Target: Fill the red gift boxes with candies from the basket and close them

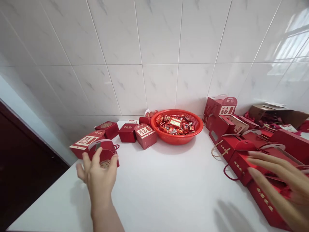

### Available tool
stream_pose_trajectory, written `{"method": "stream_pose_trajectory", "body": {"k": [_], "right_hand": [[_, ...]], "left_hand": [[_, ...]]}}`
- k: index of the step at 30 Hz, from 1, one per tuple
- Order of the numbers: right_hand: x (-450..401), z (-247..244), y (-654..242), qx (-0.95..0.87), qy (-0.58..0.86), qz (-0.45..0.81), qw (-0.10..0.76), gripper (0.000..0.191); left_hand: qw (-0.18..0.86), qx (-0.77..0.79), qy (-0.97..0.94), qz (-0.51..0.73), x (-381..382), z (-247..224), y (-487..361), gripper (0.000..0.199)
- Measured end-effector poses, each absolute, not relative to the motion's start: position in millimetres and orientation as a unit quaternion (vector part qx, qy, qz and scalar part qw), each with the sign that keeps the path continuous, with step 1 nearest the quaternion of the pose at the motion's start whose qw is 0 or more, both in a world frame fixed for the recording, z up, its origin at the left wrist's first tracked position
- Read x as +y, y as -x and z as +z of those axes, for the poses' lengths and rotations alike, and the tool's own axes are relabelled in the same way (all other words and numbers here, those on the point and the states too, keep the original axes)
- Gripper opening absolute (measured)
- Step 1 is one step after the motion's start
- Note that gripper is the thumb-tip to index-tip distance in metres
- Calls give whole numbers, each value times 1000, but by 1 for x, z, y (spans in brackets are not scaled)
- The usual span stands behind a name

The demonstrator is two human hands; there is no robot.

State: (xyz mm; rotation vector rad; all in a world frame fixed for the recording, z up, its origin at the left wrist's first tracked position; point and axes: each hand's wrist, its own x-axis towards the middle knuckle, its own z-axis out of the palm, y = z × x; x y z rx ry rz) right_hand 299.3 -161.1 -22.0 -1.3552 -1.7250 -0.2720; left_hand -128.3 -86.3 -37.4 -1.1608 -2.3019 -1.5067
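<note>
At the left, my left hand [98, 170] is spread in front of a dark red box [105, 149] with a rounded top and a cord; whether the fingertips touch it cannot be made out. My right hand [285, 183] is at the right edge, fingers stretched out, over a row of red gift boxes [238, 166] with cord handles and gold lettering. Nothing shows in either hand. A red plastic basket [177, 139] holds many red-wrapped candies [175, 124] at the back middle. Just left of it sits a small red box [146, 136] with a cream label.
More red boxes [127, 132] stand along the wall at the left. A taller red box [220, 106] and an open brown carton [260, 112] stand at the back right. Behind the white table [164, 187] rises a tiled wall [159, 87].
</note>
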Motion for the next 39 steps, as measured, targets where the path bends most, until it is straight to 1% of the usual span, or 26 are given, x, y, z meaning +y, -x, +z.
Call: {"method": "stream_pose_trajectory", "body": {"k": [2,5,7,10,12,14,17,19,20,23,25,27,30,32,33,34,36,37,39], "right_hand": [[-146,-22,-265,-717,514,-121,455,20],[-132,-25,-234,-759,471,-105,436,15],[-128,-29,-225,-779,455,-87,422,15],[-124,-38,-218,-803,440,-59,398,14],[-122,-43,-211,-815,436,-27,380,14],[-120,-46,-201,-827,431,21,361,17],[-113,-46,-186,-839,415,84,342,34],[-106,-45,-178,-845,401,109,337,42],[-102,-44,-174,-847,395,117,336,43],[-92,-41,-168,-848,390,140,330,34],[-89,-40,-166,-844,393,149,332,27],[-88,-39,-167,-832,392,167,356,22],[-87,-38,-170,-794,391,202,418,19],[-87,-38,-175,-772,405,213,441,26],[-87,-38,-177,-768,414,217,438,28],[-87,-38,-180,-768,425,221,425,27],[-87,-40,-186,-778,443,233,380,16],[-87,-40,-188,-785,448,239,355,14],[-88,-42,-192,-793,457,245,321,37]], "left_hand": [[52,-783,392,-481,-83,-31,132,58],[17,-793,408,-452,-80,-20,138,58],[0,-802,400,-443,-81,-17,141,52],[-45,-796,387,-462,-84,-21,140,38],[-74,-752,426,-498,-87,-29,133,31],[-86,-673,497,-541,-91,-36,118,26],[-123,-536,613,-567,-99,-41,88,19],[-153,-455,690,-542,-106,-39,68,20],[-168,-423,722,-521,-109,-38,59,22],[-204,-375,780,-457,-116,-37,42,27],[-218,-379,801,-409,-118,-40,37,28],[-225,-399,812,-361,-119,-42,37,27],[-232,-423,819,-311,-121,-44,38,22],[-236,-430,820,-295,-121,-44,38,7],[-241,-435,815,-298,-120,-44,38,6],[-250,-443,805,-306,-119,-44,38,13],[-269,-464,776,-332,-115,-47,37,27],[-274,-477,761,-345,-113,-49,36,32],[-270,-502,735,-367,-108,-54,34,35]]}}
